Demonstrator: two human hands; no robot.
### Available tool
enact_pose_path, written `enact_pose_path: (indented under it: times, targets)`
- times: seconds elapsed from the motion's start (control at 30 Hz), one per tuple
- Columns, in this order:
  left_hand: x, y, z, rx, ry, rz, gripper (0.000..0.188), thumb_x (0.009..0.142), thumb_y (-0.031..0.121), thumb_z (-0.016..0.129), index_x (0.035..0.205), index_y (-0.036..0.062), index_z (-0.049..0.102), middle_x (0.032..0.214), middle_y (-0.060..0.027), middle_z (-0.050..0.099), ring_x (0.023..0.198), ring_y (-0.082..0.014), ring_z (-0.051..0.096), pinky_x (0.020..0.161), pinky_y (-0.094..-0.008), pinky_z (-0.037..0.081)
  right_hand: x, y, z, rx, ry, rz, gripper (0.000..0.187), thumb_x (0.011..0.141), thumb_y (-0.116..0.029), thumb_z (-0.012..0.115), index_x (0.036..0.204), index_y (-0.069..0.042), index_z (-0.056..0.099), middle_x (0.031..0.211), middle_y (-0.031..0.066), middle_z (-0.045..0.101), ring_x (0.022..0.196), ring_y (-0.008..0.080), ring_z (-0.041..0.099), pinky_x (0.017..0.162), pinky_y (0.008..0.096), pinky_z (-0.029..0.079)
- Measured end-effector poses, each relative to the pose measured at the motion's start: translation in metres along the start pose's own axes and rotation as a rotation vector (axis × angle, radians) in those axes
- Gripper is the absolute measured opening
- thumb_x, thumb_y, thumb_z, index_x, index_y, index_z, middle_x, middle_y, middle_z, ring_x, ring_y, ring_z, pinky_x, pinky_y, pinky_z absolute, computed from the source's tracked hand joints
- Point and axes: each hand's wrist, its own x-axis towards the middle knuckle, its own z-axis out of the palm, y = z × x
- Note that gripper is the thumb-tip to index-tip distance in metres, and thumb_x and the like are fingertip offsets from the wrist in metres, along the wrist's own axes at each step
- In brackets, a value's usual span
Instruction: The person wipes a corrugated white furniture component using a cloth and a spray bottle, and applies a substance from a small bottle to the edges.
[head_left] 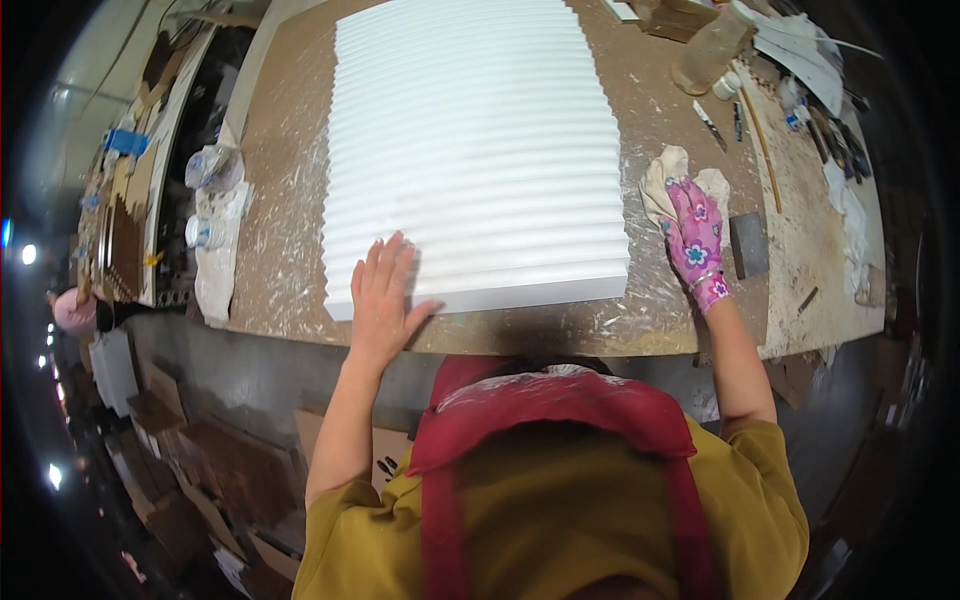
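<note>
A large white panel with a ribbed, wavy top [475, 150] lies flat on the brown worktable [285, 130]. My left hand [378, 300] is bare and rests on the panel near its front left corner, fingers stretched out and thumb apart. To the right of the panel, my right hand [697, 235] wears a pink flowered glove. Its fingers press together over a crumpled cream cloth [657, 183] on the tabletop. A small dark grey rectangular block [748, 246] lies just right of the glove.
A knife [710, 125], a cloudy plastic container [712, 52] and a thin stick [762, 155] lie at the far right. Plastic jars [205, 232] line the table's left edge. Cardboard [235, 455] covers floor at lower left. Another person [75, 310] is at far left.
</note>
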Motion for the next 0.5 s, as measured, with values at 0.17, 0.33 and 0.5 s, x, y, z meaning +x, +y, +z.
enact_pose_path:
  times: [0.17, 0.33, 0.5]
  targets:
    - [0.021, -0.024, -0.001, -0.049, -0.103, 0.117, 0.081, 0.082, 0.049, 0.064, 0.145, 0.0088, 0.034, 0.154, -0.0135, 0.028, 0.139, -0.0381, 0.028, 0.112, -0.0538, 0.02, 0.002, 0.012, -0.001, 0.146, 0.064, 0.048, 0.052, 0.08, 0.004, 0.053, 0.131, -0.009, 0.054, 0.13, 0.0182, 0.054, 0.12, 0.036, 0.051, 0.105, 0.0409, 0.039]
    - [0.105, -0.058, 0.0, -0.058, -0.008, 0.174, 0.073, 0.087, 0.035, 0.064, 0.146, 0.0062, 0.032, 0.154, -0.0153, 0.028, 0.14, -0.0377, 0.027, 0.114, -0.0478, 0.02, 0.079, -0.075, -0.04, 0.006, 0.217, 0.095, 0.034, 0.088, -0.004, 0.051, 0.12, -0.008, 0.06, 0.124, 0.0153, 0.058, 0.116, 0.0284, 0.055, 0.102, 0.037, 0.044]
    - [0.142, -0.077, 0.043, 0.047, -0.18, 0.089, 0.071, 0.093, 0.051, 0.048, 0.146, 0.0064, 0.033, 0.155, -0.0123, 0.025, 0.143, -0.0341, 0.022, 0.113, -0.0536, 0.017, 0.137, -0.183, 0.014, 0.293, -0.072, -0.363, 0.031, 0.09, -0.021, 0.057, 0.12, -0.016, 0.059, 0.113, 0.0131, 0.064, 0.101, 0.025, 0.063, 0.088, 0.0353, 0.054]
